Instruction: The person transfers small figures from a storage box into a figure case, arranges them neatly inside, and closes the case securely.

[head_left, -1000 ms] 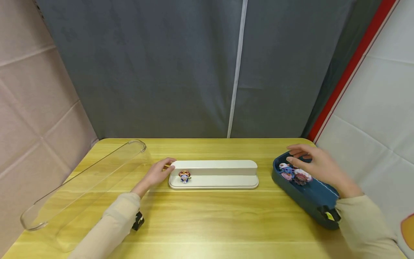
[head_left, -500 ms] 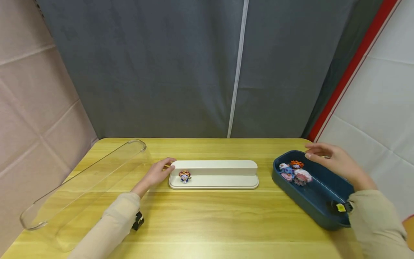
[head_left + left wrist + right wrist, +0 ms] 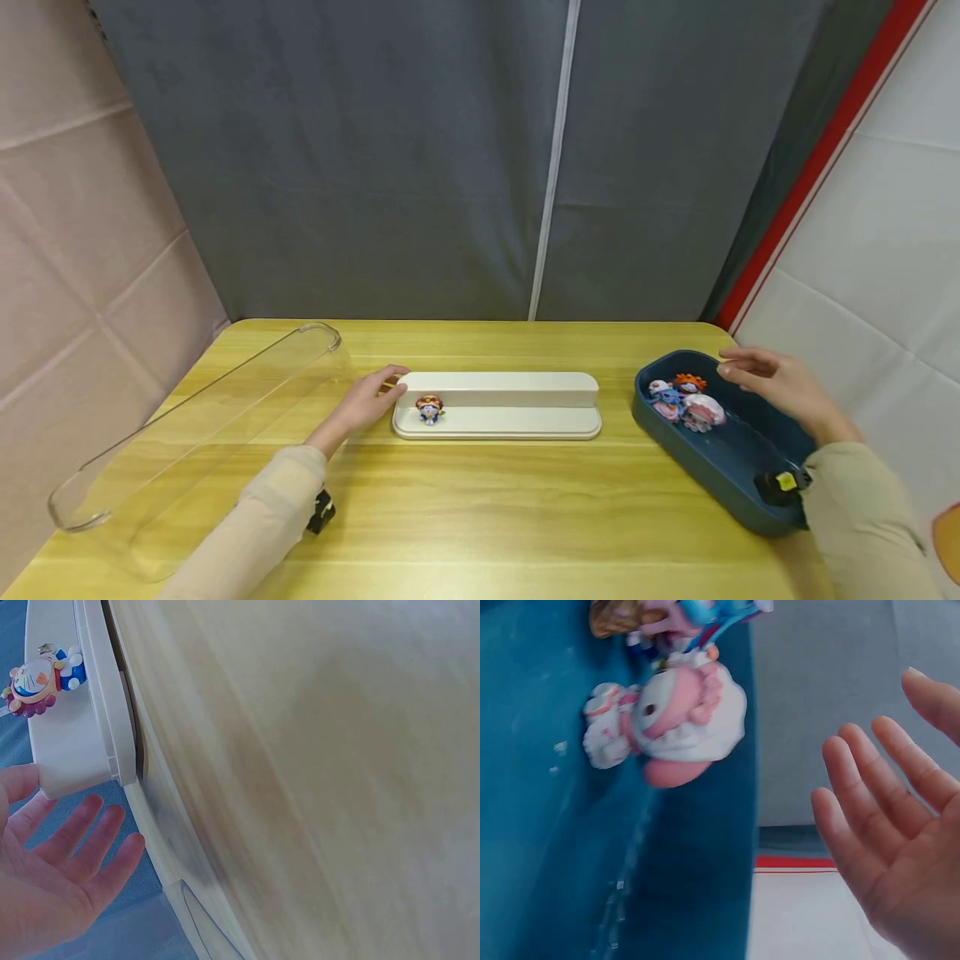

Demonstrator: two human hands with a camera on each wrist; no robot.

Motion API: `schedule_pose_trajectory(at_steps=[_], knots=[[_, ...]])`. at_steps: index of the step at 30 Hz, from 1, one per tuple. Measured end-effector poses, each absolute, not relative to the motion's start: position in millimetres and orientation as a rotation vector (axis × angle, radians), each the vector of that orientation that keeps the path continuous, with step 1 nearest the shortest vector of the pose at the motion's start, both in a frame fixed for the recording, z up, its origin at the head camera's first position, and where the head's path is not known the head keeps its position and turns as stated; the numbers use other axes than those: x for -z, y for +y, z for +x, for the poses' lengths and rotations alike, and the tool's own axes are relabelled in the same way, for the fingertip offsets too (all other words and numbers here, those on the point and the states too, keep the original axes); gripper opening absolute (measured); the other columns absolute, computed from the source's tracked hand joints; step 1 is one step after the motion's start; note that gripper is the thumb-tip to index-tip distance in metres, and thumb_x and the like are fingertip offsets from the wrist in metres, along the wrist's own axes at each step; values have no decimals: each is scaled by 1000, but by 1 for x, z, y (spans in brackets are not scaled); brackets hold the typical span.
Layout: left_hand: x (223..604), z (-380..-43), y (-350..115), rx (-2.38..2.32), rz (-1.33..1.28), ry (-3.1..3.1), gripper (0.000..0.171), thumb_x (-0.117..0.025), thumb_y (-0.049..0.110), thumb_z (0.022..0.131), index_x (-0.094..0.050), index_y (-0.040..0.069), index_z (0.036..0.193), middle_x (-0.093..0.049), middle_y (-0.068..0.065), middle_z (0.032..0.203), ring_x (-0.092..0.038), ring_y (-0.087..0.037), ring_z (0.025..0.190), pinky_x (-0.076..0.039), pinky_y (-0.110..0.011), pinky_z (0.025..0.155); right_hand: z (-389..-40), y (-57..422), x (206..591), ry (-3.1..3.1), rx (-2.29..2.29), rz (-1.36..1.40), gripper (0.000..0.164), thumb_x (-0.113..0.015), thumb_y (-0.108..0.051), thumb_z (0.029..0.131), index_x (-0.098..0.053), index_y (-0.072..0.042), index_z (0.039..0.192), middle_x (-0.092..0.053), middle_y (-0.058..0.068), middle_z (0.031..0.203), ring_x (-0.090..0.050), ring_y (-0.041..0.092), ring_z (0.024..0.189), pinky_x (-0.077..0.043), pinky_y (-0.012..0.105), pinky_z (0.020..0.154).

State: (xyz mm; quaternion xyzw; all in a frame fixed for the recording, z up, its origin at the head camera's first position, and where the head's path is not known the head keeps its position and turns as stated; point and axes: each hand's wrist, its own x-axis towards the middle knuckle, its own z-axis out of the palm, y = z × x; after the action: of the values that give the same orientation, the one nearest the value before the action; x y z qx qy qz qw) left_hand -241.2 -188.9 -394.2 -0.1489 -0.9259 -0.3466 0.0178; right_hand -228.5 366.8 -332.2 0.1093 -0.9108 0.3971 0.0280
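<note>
A white stand (image 3: 495,423) lies on a wood-grain tabletop (image 3: 480,517), a low front step with a raised ledge along its back. A small toy figure (image 3: 429,410) in a reddish-brown hat stands upright on the front step, near the stand's left end. The person's left hand (image 3: 367,402) is at that same end, thumb and index finger touching the stand's corner, the other fingers spread; its grip is wide and relaxed. To the right of the stand, well apart from it, sits a dark blue bin (image 3: 705,471), set at a slant. Three toys are clustered in the part of the bin farthest from the person: an orange-haired toy (image 3: 690,382), a blue toy (image 3: 667,400) and a pink-and-white toy (image 3: 702,412), which lies on its side. The right hand (image 3: 783,390), also right of the stand, is raised by the bin's right rim, apart from the toys, its grip wide with fingers loosely bent. To the left of the stand, a clear cover (image 3: 210,425) rests at an angle. Behind the stand, beyond the tabletop, hangs a grey curtain (image 3: 375,167).
</note>
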Motion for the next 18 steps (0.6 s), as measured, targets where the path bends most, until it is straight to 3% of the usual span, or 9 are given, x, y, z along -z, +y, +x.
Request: schedule_pose_trajectory(at_steps=[3,11,18], knots=[[394,-241,-188,1082,-451,-2881,32,-47,17,93,-49,2,122,-54,-21,110,-53,-34,96,-42,-46,82,-233,371,340,-2828,-1222,333,46,-55,-24,88,-45,8,120,-59,-7,97,-55,-5,80,-48,20,66],[395,-242,-189,1084,-440,-2886,33,-47,17,93,-48,3,122,-54,-21,111,-53,-34,97,-41,-46,83,-237,376,356,-2921,-1234,330,51,-54,-26,89,-42,10,123,-55,22,108,-52,-7,81,-48,21,68],[396,-241,-189,1103,-434,-2888,33,-47,18,93,-48,3,123,-54,-20,110,-52,-33,97,-42,-45,83,-237,378,365,-2979,-1297,344,50,-53,-22,90,-38,13,123,-56,23,106,-52,-4,81,-49,27,69]])
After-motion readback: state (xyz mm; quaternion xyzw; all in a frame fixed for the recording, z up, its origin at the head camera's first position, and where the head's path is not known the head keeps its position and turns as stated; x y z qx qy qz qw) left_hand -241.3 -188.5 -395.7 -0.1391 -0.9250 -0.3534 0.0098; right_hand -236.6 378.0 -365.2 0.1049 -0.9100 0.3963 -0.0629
